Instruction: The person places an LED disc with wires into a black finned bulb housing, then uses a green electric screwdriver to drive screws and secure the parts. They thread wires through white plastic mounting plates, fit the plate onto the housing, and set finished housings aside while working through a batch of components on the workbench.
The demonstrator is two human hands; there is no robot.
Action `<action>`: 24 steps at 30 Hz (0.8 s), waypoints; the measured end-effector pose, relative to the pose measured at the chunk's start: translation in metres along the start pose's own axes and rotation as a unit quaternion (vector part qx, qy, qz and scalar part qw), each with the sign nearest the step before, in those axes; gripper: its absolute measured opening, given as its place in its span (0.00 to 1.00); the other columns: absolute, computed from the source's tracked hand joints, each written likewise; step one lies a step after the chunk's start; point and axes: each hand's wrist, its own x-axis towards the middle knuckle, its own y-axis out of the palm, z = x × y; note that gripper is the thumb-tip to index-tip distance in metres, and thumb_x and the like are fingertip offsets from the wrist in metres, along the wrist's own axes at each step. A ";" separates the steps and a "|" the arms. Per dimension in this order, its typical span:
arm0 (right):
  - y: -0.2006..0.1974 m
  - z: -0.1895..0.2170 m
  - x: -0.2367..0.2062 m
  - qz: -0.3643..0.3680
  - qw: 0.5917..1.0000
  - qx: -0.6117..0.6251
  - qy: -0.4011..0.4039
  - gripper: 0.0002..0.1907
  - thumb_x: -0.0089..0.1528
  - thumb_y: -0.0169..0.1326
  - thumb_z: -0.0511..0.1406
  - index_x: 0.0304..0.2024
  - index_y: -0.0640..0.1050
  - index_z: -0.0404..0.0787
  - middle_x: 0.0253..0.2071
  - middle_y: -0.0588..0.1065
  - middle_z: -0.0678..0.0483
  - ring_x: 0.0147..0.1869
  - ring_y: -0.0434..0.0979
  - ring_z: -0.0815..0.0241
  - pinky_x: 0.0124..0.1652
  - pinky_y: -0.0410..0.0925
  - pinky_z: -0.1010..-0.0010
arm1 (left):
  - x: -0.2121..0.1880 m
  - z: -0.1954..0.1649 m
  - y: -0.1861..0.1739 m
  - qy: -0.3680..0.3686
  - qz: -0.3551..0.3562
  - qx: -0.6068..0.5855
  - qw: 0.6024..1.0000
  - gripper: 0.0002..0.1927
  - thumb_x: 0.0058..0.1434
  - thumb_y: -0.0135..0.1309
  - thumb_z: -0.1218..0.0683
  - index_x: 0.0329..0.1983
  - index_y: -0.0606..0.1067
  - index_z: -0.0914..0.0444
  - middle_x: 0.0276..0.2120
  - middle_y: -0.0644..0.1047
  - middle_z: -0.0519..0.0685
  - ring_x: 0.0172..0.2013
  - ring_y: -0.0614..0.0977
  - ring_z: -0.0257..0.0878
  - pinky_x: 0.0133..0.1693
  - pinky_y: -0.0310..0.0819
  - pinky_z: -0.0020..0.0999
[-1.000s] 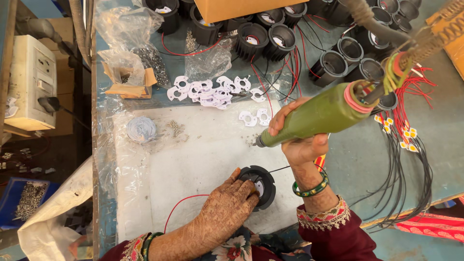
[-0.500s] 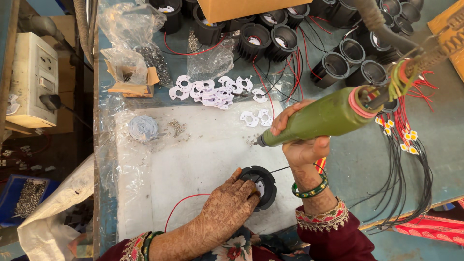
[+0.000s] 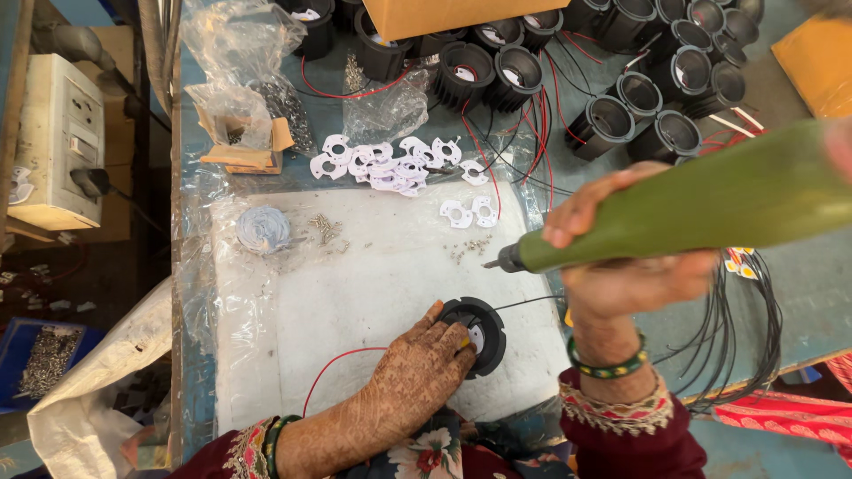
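Lamp housing (image 3: 479, 335), round and black, is steadied on the white mat (image 3: 373, 284) by the left hand (image 3: 417, 377), fingers pressed on its rim. A green electric screwdriver (image 3: 674, 213) is gripped by the right hand (image 3: 621, 257), its tip kept clear above the housing; spare screws (image 3: 324, 229) lie within reach.

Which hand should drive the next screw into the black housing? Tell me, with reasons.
Probably the right hand: it already grips the green screwdriver, its tip hanging above the housing. The left hand rests on the housing, steadying it.
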 end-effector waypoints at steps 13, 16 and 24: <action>0.032 0.056 -0.037 -0.029 0.997 0.003 0.068 0.49 0.58 0.46 0.71 0.44 0.68 0.30 0.22 0.68 0.44 0.22 0.66 0.54 0.24 0.65 0.63 | -0.001 0.002 0.009 0.005 -0.020 0.020 1.000 0.12 0.54 0.52 0.60 0.42 0.78 0.66 0.39 0.74 0.54 0.46 0.79 0.48 0.69 0.56 0.56; 0.033 0.045 -0.049 -0.056 0.994 -0.027 0.093 0.49 0.54 0.49 0.71 0.47 0.66 0.32 0.22 0.67 0.43 0.23 0.66 0.52 0.24 0.64 0.60 | -0.002 0.001 0.010 -0.005 -0.021 -0.002 1.000 0.12 0.54 0.52 0.60 0.42 0.79 0.65 0.38 0.73 0.53 0.46 0.79 0.47 0.69 0.56 0.57; 0.036 0.033 -0.059 -0.056 0.988 -0.081 0.116 0.48 0.54 0.52 0.71 0.47 0.65 0.33 0.27 0.66 0.44 0.26 0.66 0.53 0.26 0.65 0.60 | 0.000 0.001 0.009 -0.004 -0.021 0.006 1.000 0.13 0.54 0.52 0.60 0.42 0.79 0.66 0.37 0.73 0.53 0.46 0.79 0.48 0.69 0.56 0.57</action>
